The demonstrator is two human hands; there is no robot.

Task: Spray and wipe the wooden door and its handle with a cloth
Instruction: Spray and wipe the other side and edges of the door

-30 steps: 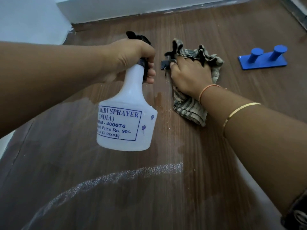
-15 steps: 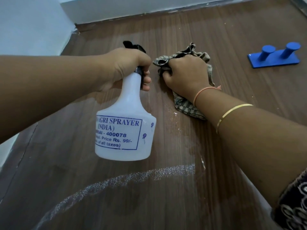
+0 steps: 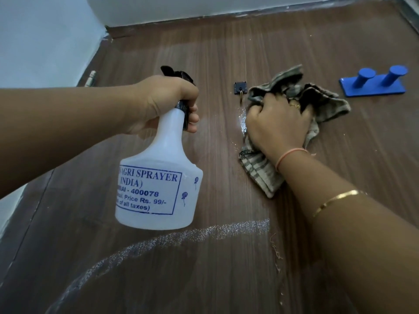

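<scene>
The brown wooden door point(image 3: 226, 53) fills the view, with a wet arc of spray droplets point(image 3: 204, 234) low on it. My left hand point(image 3: 165, 103) grips the black trigger head of a white spray bottle point(image 3: 156, 189) with blue print, held off the door. My right hand point(image 3: 276, 123) grips a bunched grey striped cloth point(image 3: 260, 173) and presses it to the door, just right of a small black hook point(image 3: 239, 87). No door handle is in view.
A blue double-peg hook rack point(image 3: 371, 83) is fixed to the door at the upper right. A metal hinge point(image 3: 90, 78) sits at the door's left edge beside the white wall point(image 3: 45, 30). A wet streak point(image 3: 242, 121) glistens below the black hook.
My right hand has moved the cloth to the right and down, uncovering the small black hook. The bottle in my left hand has barely shifted.
</scene>
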